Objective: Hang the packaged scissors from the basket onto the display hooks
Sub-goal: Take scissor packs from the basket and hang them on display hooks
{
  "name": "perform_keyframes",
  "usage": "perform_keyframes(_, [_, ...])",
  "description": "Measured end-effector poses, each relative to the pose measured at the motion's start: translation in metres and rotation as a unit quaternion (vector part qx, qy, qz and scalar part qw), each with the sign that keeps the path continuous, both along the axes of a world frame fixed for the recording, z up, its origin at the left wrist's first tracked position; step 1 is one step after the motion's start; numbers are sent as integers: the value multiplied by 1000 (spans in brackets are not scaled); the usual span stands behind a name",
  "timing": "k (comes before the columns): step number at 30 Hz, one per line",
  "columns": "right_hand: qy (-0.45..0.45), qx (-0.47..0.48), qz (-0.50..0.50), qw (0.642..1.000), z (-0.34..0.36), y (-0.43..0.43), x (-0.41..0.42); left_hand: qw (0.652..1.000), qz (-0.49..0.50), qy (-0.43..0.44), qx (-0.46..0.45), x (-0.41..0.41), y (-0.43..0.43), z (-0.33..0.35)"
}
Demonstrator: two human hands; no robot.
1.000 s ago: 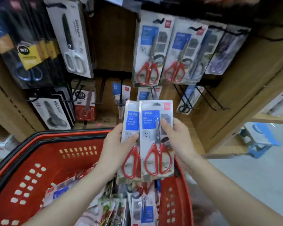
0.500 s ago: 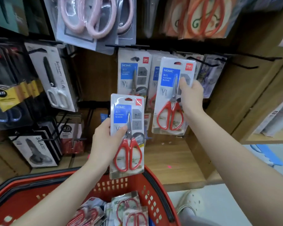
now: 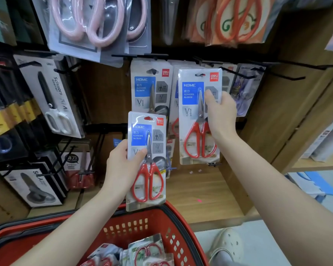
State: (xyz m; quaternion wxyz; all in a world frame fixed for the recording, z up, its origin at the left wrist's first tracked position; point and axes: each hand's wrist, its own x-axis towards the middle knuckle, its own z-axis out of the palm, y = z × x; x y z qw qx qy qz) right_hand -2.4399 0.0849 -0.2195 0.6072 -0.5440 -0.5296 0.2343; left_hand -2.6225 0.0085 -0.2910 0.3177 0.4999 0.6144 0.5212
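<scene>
Low in front, red basket, with a loose heap of spare packs of red-handled scissors inside. Just above its far rim, left hand gripping left pack upright, thumb across the front, fingers behind. Higher above the basket and to its right, right hand gripping right pack by its right edge, thumb on the front. Held upright against the row of hung packs, top close to the black hooks; on a hook or not, cannot tell. Beyond the basket, wooden shelf and wooden back panel. Up and left of the basket, white-handled scissors in a box; far above it, pink scissors. Right of the basket, pale floor and a light shoe.
</scene>
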Motion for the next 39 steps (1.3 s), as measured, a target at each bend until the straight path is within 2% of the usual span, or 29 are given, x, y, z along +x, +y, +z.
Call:
perform_keyframes(5, [17, 4, 9, 1000, 0, -1, 1, 1000, -10, -9, -4, -4, -1, 1])
perform_keyframes(12, [11, -118, 49, 992, 10, 16, 9, 1000, -12, -13, -4, -7, 2, 7])
perform_keyframes(23, [17, -187, 24, 982, 4, 61, 10, 999, -25, -20, 19, -6, 1, 24])
perform_keyframes(25, [15, -176, 7, 984, 3, 62, 11, 999, -30, -22, 25, -6, 1, 27])
perform_keyframes(27, [-48, -141, -37, 988, 4, 50, 9, 999, -33, -29, 33, -7, 0, 30])
perform_keyframes(29, [-116, -67, -59, 989, 4, 24, 4, 998, -41, -30, 45, -7, -1, 32])
perform_keyframes(31, [-139, -31, 27, 989, 1, -11, -5, 996, -58, -24, 60, -6, -3, 33])
perform_keyframes(34, [-110, -74, 186, 973, -12, -55, -19, 990, -105, -11, 93, 2, -6, 32])
perform_keyframes(37, [17, -93, 226, 969, -19, -75, -19, 981, -152, 0, 121, 14, -9, 27])
perform_keyframes(39, [49, -106, 219, 969, -20, -76, -11, 976, -174, 30, 128, 21, -11, 23])
